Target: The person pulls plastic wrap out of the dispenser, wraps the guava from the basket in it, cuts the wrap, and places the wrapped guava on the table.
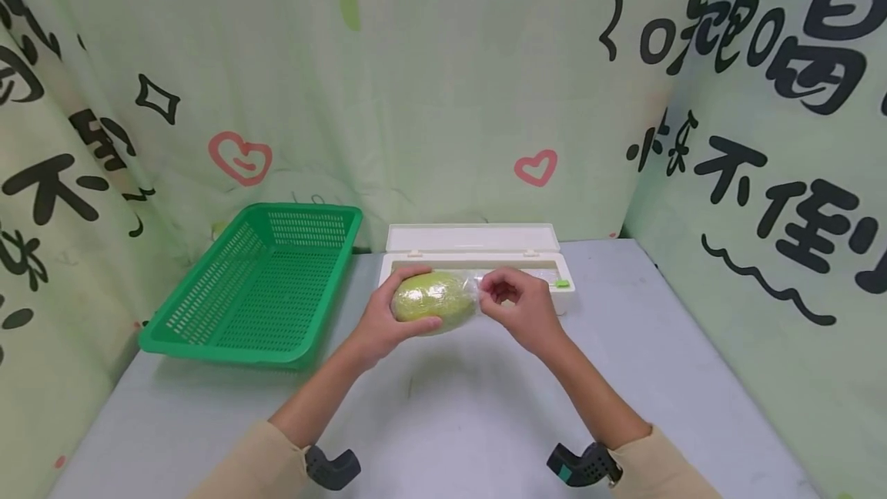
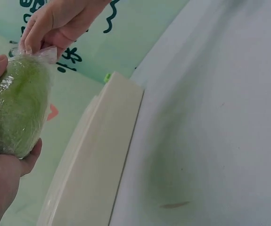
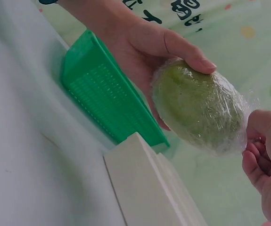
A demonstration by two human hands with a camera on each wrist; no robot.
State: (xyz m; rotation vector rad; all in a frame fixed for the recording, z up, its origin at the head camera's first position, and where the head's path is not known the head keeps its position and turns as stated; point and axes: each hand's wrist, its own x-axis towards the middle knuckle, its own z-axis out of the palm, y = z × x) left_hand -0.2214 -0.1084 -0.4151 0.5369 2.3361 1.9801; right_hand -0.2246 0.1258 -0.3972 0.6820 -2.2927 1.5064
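Note:
An oval green fruit [image 1: 433, 300], wrapped in shiny clear cling film, is held up in front of a white box. My left hand [image 1: 383, 320] grips its left end, thumb underneath and fingers over the top. With thumb and fingertips my right hand [image 1: 524, 309] pinches the gathered film at the right end. In the right wrist view the film lies wrinkled over the fruit [image 3: 194, 101], and my right hand [image 3: 269, 157] holds its bunched edge. The left wrist view shows a loose film flap [image 2: 48, 54] standing out beside the right fingers.
Behind the hands stands the white box [image 1: 471, 239] with its lid raised and a small green slider [image 1: 562, 283] on its front right. A green plastic basket [image 1: 277, 283] sits left on the white table [image 1: 443, 422]. Patterned curtains [image 1: 430, 83] enclose the back and sides.

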